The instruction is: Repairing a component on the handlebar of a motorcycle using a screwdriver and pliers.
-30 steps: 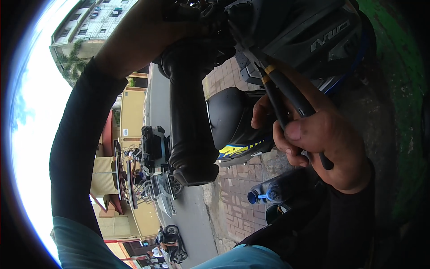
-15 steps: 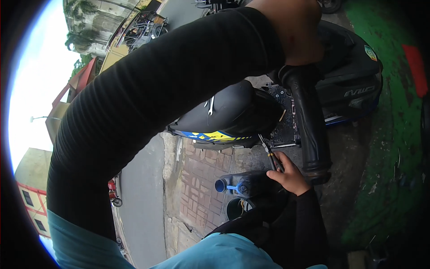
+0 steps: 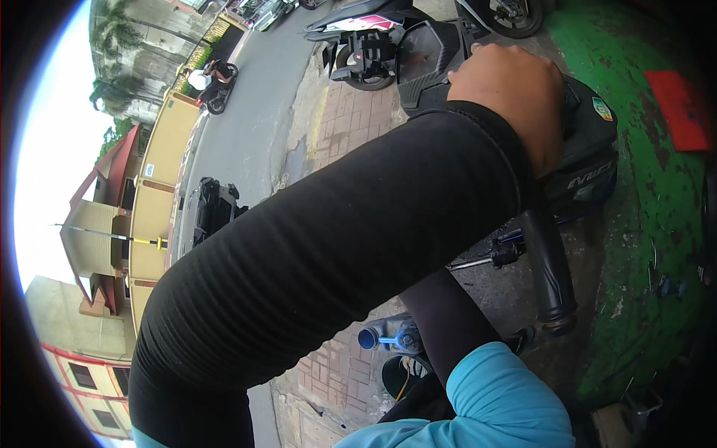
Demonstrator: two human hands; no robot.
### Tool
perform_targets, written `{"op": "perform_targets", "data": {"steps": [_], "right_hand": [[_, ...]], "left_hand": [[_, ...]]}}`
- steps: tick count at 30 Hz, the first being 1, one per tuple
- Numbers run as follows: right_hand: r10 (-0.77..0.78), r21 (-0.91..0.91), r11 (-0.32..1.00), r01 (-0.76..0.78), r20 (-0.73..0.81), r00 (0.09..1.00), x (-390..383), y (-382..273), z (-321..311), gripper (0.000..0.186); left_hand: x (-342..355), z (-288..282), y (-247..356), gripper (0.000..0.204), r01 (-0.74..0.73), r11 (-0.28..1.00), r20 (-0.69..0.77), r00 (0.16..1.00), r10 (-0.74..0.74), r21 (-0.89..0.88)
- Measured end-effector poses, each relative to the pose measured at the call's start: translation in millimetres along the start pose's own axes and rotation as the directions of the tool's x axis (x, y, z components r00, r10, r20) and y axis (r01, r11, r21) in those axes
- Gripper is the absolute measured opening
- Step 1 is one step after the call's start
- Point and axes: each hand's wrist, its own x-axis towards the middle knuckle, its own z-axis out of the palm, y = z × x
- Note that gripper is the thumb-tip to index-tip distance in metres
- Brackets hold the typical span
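View from the head, showing two-handed work at the front of a dark scooter. The left hand (image 3: 511,97), its back uppermost, lies across the inboard part of a black, ribbed handlebar (image 3: 550,280), whose free end points toward the lower edge; the scooter's front panel (image 3: 586,160) lies just beside it. The fingers of this hand are turned out of sight, so how far its grip is closed, and on what, cannot be told. The right forearm (image 3: 452,317), in a dark sleeve, passes behind the left forearm (image 3: 328,231); the right hand is hidden there, and the state of its grip likewise cannot be told. The step in hand is judged to be handling at the inboard part of the handlebar; the next move would seem to call for a steady bar and for the right hand to come clear of the left forearm. Below lie a dark jug (image 3: 403,328) with a blue spout and, beside it, a bucket (image 3: 385,371). Of writing, the front panel carries pale raised lettering, and a multicoloured sticker (image 3: 602,109) sits farther up; its print is too small to read. A small white sign (image 3: 149,170) on the yellow wall (image 3: 154,198) across the road is likewise illegible.
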Motion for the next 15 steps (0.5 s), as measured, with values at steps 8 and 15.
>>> {"op": "perform_targets", "data": {"steps": [8,15], "right_hand": [[-0.044,0.022,0.999,0.047,-0.099,0.994,13,-15,4,0.076],[-0.069,0.238,0.959,0.151,-0.322,0.944,-29,-2,-28,0.074]], "left_hand": [[-1,12,-7,0.022,-0.085,0.996,-0.059,0.995,0.083,-0.023],[5,13,6,0.074,0.034,0.976,0.000,0.999,-0.034,-0.215]]}}
